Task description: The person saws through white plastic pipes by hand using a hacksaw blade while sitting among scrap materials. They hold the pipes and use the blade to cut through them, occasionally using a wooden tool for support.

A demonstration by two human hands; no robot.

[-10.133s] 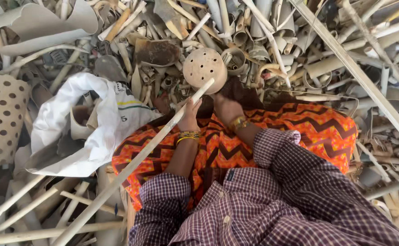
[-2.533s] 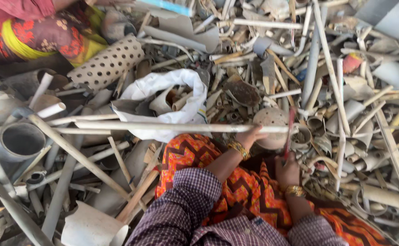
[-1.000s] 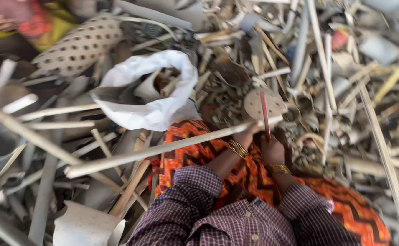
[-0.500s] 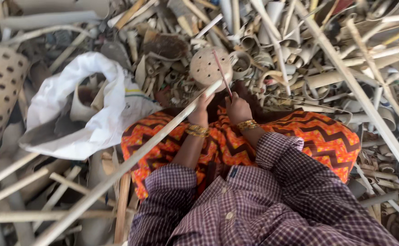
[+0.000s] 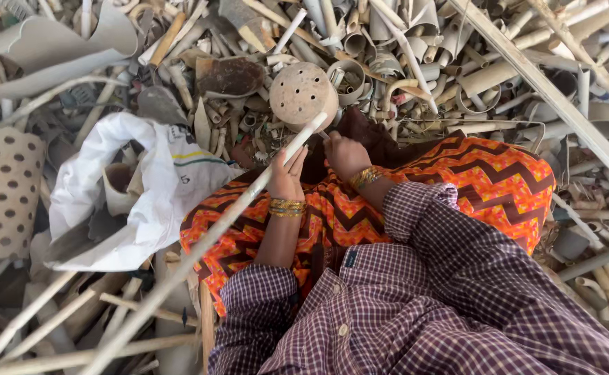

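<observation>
Across the whole frame spreads a heap of pale scrap (image 5: 499, 62), cut tubes, rings and strips, with the person seated amid it in a checked shirt (image 5: 415, 305) and an orange zigzag cloth (image 5: 485, 187) over the lap. At left centre lies a white sack (image 5: 144, 201), open-mouthed, with a dotted tube (image 5: 2, 194) beside it at the left edge. A long pale rod (image 5: 200, 250) runs diagonally from the lower left up to the centre, its top end touching the lower edge of a round perforated disc (image 5: 303, 94) in the upper middle.

The left hand (image 5: 287, 173) is wrapped around the rod just below that top end, fingers closed on it, so the disc sits just above and to the right of this hand. The right hand (image 5: 344, 153) lies just below the disc, curled shut; whether it grips anything I cannot tell, since its fingers are turned away.

Half a second back, a thin reddish stick stood up from the right hand across the disc; now no such stick shows. The disc, rod and sack keep much the same places.

Both forearms reach forward from the shirt cuffs, close together, wrists bent slightly down, each wearing gold bangles (image 5: 287, 207).
</observation>
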